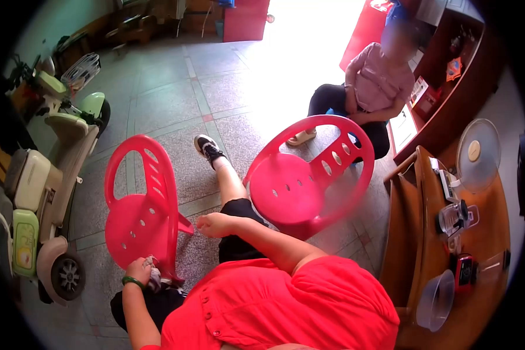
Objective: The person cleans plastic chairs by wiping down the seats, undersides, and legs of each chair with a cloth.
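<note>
My left hand (139,271), with a green bangle at the wrist, is closed around a crumpled greyish cloth (153,274). It is beside the lower edge of a red plastic chair (131,221) with oval slots in seat and back. My right hand (214,224) is raised over my leg between two chairs. Its fingers are curled in, and no object shows in them. To its right stands a second red plastic chair (286,189), tilted in the view and close to my right forearm.
A light-green scooter (38,181) stands at left. Beyond the second chair sits another person (379,84). At right, a wooden cabinet (408,216) carries a clear plastic tub (435,300), a glass jar (451,219) and a round translucent lid (478,154). Bright light fills a doorway.
</note>
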{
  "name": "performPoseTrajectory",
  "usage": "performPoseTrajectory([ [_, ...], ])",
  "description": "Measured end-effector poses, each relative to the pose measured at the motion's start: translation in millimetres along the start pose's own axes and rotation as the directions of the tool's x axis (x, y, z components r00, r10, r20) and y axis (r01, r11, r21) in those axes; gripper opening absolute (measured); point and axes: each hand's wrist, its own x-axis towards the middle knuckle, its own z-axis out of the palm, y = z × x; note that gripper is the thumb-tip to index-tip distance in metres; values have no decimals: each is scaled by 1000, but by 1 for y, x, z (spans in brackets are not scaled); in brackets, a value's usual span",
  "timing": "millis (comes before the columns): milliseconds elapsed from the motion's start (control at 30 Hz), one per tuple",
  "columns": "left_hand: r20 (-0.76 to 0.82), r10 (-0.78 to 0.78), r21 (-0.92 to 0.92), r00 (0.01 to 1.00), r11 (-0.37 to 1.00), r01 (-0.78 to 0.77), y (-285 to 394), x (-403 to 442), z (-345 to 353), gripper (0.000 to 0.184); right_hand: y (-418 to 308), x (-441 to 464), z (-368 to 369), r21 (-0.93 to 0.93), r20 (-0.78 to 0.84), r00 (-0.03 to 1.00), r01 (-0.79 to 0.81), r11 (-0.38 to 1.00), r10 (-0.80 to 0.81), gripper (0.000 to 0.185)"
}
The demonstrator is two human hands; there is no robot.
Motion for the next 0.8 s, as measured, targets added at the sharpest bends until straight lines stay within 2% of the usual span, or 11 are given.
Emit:
performPoseTrajectory([
  [133,-9,18,36,1000,999,-18,7,-16,-7,28,-6,-9,0,-50,7,1000,26,998,-25,34],
  [200,-12,27,76,1000,997,-26,10,-20,-8,28,8,-3,1,-238,-60,998,-31,971,17,36],
  [267,-25,11,28,1000,1000,-10,10,-30,-5,28,4,-13,0,-301,-199,969,-205,931,148,35],
  [333,-20,6,36,1000,999,-6,8,-38,-4,28,-8,-27,-5,-351,-232,932,-349,869,280,32],
  [367,-15,4,43,1000,999,-3,7,-42,-2,28,-4,-32,-2,-354,-230,933,-345,869,276,32],
  [433,-19,-14,29,1000,999,15,3,-49,1,29,14,-35,10,-390,-221,901,-433,812,374,38],
  [533,-29,-23,21,999,999,24,-2,-60,6,29,34,-46,31,-411,-159,887,-458,788,433,45],
  [567,-38,-15,29,999,999,16,-3,-65,9,30,37,-56,36,-484,-107,911,-398,780,399,49],
  [800,-58,-3,8,998,1000,4,-15,-94,15,28,25,-75,63,-538,-96,921,-367,759,377,50],
])
